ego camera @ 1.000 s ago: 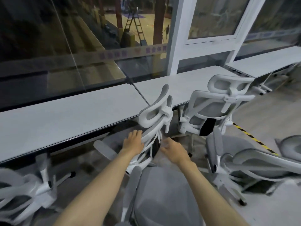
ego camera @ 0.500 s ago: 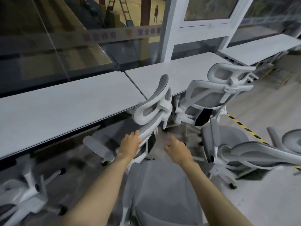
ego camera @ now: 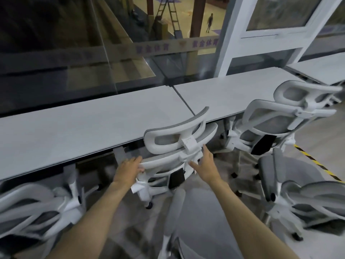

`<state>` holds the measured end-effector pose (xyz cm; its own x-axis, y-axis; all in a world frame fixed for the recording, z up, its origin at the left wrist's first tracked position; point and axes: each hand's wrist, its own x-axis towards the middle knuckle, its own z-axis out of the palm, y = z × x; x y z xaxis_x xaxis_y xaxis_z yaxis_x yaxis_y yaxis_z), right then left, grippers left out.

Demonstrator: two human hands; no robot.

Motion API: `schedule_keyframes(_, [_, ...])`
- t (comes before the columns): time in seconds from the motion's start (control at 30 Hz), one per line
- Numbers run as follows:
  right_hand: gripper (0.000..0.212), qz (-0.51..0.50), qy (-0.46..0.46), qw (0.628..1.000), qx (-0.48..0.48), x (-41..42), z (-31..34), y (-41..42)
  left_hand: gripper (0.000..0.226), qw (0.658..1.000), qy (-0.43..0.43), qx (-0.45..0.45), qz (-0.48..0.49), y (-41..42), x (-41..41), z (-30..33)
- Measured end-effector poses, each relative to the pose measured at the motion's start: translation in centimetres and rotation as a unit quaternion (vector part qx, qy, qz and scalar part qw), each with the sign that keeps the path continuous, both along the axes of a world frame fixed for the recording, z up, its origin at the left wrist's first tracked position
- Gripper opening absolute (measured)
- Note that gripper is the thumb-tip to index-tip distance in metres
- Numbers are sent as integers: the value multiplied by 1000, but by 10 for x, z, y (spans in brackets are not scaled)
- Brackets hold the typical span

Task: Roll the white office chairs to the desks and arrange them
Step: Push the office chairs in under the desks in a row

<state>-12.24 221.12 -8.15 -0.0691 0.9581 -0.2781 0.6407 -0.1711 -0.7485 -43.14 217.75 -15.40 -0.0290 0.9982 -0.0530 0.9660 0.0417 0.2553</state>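
Note:
A white office chair (ego camera: 173, 141) with grey mesh stands at the edge of the long white desk (ego camera: 74, 131), its back turned towards me and its seat under the desktop. My left hand (ego camera: 128, 167) grips the left rim of its backrest. My right hand (ego camera: 203, 163) lies flat against the back frame under the headrest mount, with the fingers spread. A second white chair (ego camera: 270, 124) stands at the desk to the right.
More chairs crowd around: one at the lower left (ego camera: 33, 208), one at the lower right (ego camera: 308, 199), and a grey seat (ego camera: 201, 212) right below my arms. Yellow-black floor tape (ego camera: 315, 161) runs at the right. Glass wall behind the desk.
The middle chair has swung round, so its back now faces me, and it stands closer under the desk. My right hand has gone from beside the chair onto its back frame.

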Motion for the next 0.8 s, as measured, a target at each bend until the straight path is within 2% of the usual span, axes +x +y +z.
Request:
schedule_keyframes(0.1, [107,39,27,999,-26,-34,-7,1,53,998,-1,-10,57,-15,-30,-4])
schedule_keyframes(0.2, [119,23,55,995,-75,-65,-9,1,89,986,-97,-27,133,-31,-44,3])
schedule_keyframes(0.27, [128,1,70,994,-82,-83,-15,-4,103,973,-139,-67,173,-38,-53,11])
schedule_keyframes(0.33, [133,-18,73,995,-60,-95,-25,-10,103,966,-157,-68,192,-47,-59,13])
schedule_keyframes(0.47, [129,-13,53,998,-19,-107,-33,-13,86,939,-222,-23,261,-59,-51,10])
schedule_keyframes(0.67, [132,17,54,998,-10,-124,-35,12,108,904,-305,-48,294,-43,-60,18])
schedule_keyframes(0.8, [135,3,68,998,2,-143,-42,21,104,899,-316,-38,300,-28,-77,18])
